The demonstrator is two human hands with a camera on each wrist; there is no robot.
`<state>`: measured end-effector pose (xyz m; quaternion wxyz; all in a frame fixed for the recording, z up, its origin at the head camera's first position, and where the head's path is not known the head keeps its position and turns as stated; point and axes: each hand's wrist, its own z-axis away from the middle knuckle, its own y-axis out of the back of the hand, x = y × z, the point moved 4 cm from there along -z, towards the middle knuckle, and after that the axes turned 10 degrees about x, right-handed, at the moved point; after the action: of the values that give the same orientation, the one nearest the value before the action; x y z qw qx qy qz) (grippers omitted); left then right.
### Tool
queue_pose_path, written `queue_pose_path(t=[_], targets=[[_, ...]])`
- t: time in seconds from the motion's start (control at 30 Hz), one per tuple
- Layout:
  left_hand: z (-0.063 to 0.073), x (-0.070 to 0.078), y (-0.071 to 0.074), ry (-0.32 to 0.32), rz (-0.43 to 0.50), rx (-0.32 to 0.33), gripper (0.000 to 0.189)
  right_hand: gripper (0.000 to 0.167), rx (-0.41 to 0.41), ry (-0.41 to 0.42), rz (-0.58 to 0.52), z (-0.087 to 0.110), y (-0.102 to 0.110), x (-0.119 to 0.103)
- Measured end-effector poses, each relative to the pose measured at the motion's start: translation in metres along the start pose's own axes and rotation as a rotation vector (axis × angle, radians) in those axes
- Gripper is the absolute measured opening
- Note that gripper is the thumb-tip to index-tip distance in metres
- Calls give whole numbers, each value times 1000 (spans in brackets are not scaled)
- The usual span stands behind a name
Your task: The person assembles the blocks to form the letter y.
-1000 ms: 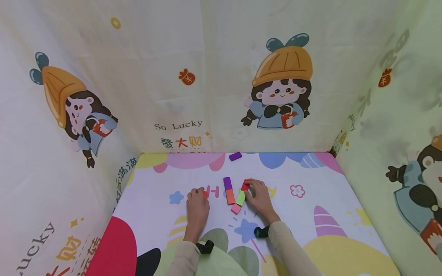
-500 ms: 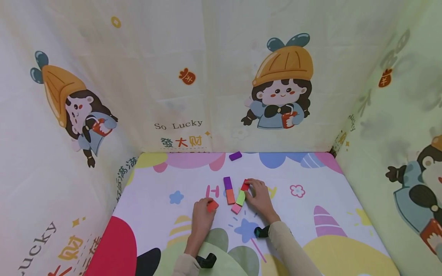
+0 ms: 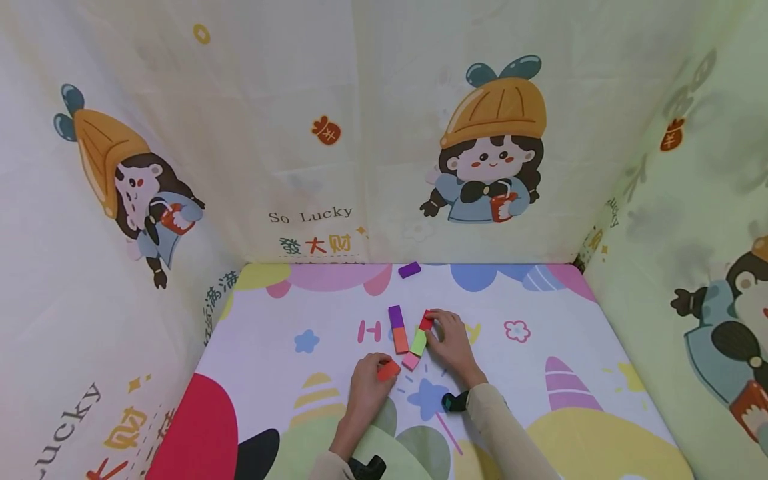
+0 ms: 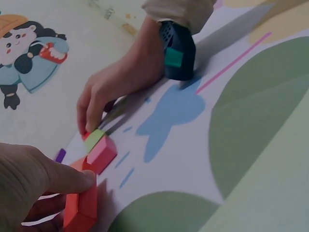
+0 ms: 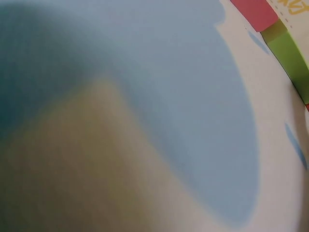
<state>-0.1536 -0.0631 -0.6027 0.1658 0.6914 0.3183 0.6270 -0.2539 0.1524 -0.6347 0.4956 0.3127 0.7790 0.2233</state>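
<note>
Between the thumb and fingers of my left hand [image 3: 366, 385] is an orange block [image 3: 389, 371], held near the front of a V of coloured blocks. The left wrist view shows my thumb pressed on this block [image 4: 81, 208]. My right hand [image 3: 451, 343] pinches a red block [image 3: 426, 321] at the far end of the V's right arm. Below it in that arm come a green block [image 3: 419, 342] and a pink block [image 3: 411, 361]. The left arm consists of a purple block [image 3: 394, 317] and another orange block [image 3: 400, 341].
A separate purple block [image 3: 409, 270] lies by the table's back edge. Patterned cloth walls [image 3: 384, 167] enclose the printed tabletop [image 3: 498, 373] at the back and sides. In the right wrist view, the pink block [image 5: 256, 14] and green block [image 5: 292, 60] appear at the upper right.
My left hand has carried the orange block rightward and nearer the front, from the left side to just before the pink block. My right hand stays at the red block.
</note>
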Motion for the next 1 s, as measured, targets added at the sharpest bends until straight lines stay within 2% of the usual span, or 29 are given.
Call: queue_pose_path(t=[0.1, 0.27, 0.47, 0.77, 1.0], targets=[[3, 4, -5, -15, 1, -14, 33, 39, 1, 2, 15, 0, -1, 1], [8, 7, -14, -4, -5, -23, 36, 41, -4, -10, 18, 1, -1, 1], [11, 9, -23, -3, -41, -7, 38, 39, 6, 12, 17, 1, 0, 2], [14, 9, -26, 10, -66, 10, 46, 38, 10, 30, 10, -1, -1, 2], [14, 11, -25, 1, -48, 5, 46, 38, 6, 27, 14, 0, -1, 3]])
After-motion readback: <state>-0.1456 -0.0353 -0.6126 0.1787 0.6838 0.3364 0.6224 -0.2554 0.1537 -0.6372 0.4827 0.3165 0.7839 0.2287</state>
